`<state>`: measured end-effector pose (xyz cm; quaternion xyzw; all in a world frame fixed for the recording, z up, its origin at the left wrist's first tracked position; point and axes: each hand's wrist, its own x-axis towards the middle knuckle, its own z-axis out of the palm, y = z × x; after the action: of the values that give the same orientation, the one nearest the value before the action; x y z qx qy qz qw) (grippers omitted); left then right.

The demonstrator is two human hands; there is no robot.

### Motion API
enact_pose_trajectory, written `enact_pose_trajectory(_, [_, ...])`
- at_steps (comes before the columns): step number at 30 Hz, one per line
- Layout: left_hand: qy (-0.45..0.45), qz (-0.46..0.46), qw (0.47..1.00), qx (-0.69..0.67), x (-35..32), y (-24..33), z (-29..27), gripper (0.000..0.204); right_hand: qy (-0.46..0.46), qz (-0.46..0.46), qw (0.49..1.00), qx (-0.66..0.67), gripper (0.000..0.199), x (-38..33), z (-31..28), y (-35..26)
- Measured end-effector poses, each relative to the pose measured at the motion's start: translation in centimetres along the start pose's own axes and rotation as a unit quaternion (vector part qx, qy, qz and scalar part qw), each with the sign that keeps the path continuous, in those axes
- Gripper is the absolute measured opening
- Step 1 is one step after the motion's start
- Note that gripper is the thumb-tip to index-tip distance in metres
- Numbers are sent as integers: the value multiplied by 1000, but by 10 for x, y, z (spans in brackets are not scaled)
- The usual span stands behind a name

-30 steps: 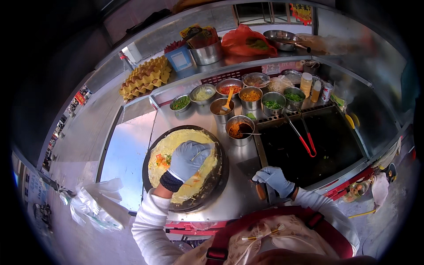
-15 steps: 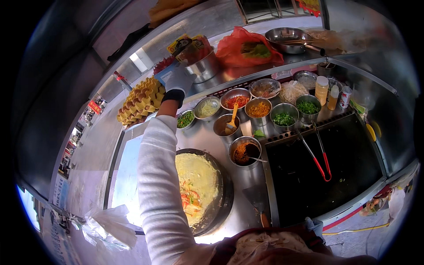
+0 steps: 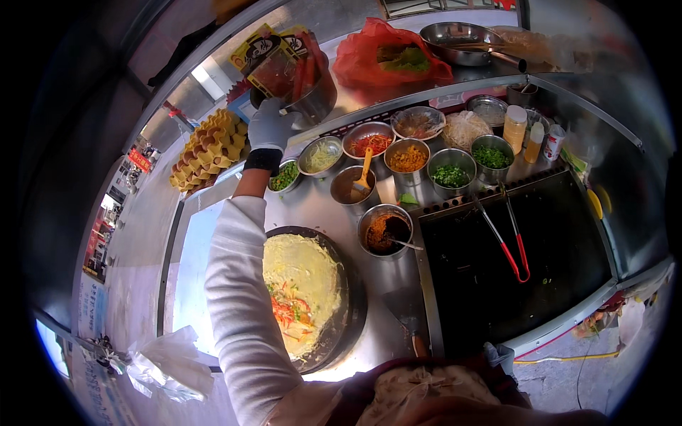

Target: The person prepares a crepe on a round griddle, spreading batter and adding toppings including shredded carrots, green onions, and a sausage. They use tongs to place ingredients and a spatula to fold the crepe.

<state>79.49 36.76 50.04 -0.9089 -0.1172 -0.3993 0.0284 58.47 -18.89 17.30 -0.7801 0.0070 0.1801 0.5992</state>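
Observation:
My left hand [image 3: 270,124], in a whitish glove with a black band at the wrist, reaches to the near side of a metal pot [image 3: 318,99]. Its fingers touch or lie close to the pot's rim; what they grip, if anything, is hidden. Yellow-and-black printed packets [image 3: 273,60] stick up from the pot, together with something red. Under my left forearm a thin yellow pancake [image 3: 305,266] lies on a round dark griddle [image 3: 355,312], with shredded red and green vegetables on it. My right hand is out of the picture.
Stacked egg trays [image 3: 209,149] stand left of the hand. Bowls of chopped greens [image 3: 451,176], shredded vegetables and a sauce with a brush [image 3: 362,181] fill the counter. Red-handled tongs [image 3: 518,259] lie across a black hotplate [image 3: 483,298]; a scraper [image 3: 408,316] is beside it.
My left hand has shifted from the blue item beside the pot to the pot's near side. The packets now lean further left. The whole view has shifted slightly.

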Motion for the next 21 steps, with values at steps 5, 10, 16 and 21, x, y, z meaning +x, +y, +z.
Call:
enact_pose_trajectory(5, [43, 115, 991, -48, -97, 40, -89, 22, -2, -10, 1000, 13, 40, 4, 1, -6])
enact_pose_trajectory(10, [0, 143, 981, -135, -206, 90, -123, 23, -98, -8, 993, 70, 18, 17, 15, -44])
enact_pose_trajectory(16, [-120, 115, 980, -109, -339, 120, -140, 34, -56, -476, 863, -159, 66, 0, 32, -181])
enact_pose_trajectory(21, [-236, -129, 841, -469, -422, 131, -140, 36, -103, -530, 825, -169, 122, -25, 46, -226])
